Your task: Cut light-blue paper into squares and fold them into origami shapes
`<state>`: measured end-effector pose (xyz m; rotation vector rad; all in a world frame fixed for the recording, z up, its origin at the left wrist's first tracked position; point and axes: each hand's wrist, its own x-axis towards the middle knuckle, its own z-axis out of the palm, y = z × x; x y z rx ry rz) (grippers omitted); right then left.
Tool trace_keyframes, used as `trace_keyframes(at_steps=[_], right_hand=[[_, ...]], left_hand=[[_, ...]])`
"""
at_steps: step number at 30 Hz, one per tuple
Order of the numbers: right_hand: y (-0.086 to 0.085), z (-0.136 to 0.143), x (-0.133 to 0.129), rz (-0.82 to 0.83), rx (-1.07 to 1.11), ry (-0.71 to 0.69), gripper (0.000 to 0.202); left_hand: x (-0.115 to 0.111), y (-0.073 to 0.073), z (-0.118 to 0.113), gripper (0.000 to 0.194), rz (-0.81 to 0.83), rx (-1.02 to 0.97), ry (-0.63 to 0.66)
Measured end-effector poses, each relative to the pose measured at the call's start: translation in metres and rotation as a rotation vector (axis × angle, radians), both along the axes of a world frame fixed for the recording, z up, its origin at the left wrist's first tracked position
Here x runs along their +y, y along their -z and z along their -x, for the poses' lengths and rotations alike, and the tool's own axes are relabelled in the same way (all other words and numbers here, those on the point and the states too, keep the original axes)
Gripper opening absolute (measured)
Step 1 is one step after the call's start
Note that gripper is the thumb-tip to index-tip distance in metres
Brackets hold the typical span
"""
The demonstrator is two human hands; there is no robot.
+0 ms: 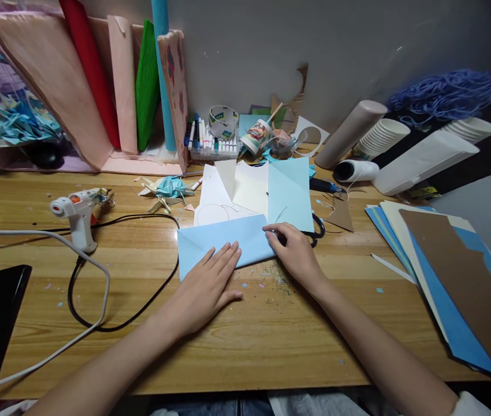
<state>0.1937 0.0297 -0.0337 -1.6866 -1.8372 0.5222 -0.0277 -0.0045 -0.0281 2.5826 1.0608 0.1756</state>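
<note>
A folded sheet of light blue paper (228,240) lies on the wooden table. Across its lower left part my left hand (211,283) rests flat, fingers stretched out and thumb apart. My right hand (295,251) is at the paper's right end, its thumb and forefinger pinching the edge there and the other fingers curled. Just behind the folded paper are a white sheet (211,199) with a pencilled circle, a cream sheet (252,185) and a pale blue sheet (291,190). Black scissor handles (318,231) stick out beside the pale blue sheet.
A white glue gun (78,216) stands at left amid a looping black cord (72,300) and a white cable (107,283). Coloured paper and cardboard (457,260) are stacked at right. Markers (215,147), paper cups (384,138) and blue yarn (445,95) line the back.
</note>
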Motion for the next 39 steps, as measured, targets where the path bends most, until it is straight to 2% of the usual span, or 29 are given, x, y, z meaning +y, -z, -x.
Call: trace_keyframes(at_steps=[13,32,36,39], right_hand=[[-0.002,0.004,0.000,0.016,-0.023,0.040,0.023],[-0.003,0.005,0.001,0.016,-0.026,0.051,0.024],[-0.001,0.007,0.001,0.005,-0.046,0.061,0.024],[0.001,0.008,0.002,-0.011,-0.066,0.071,0.024]], left_hand=[[0.001,-0.004,-0.002,0.060,0.015,-0.021,-0.028],[0.002,-0.004,-0.001,0.061,0.044,-0.004,-0.029],[0.003,-0.008,-0.002,0.054,0.069,-0.039,-0.059],[0.009,-0.016,-0.007,0.044,0.072,-0.052,-0.138]])
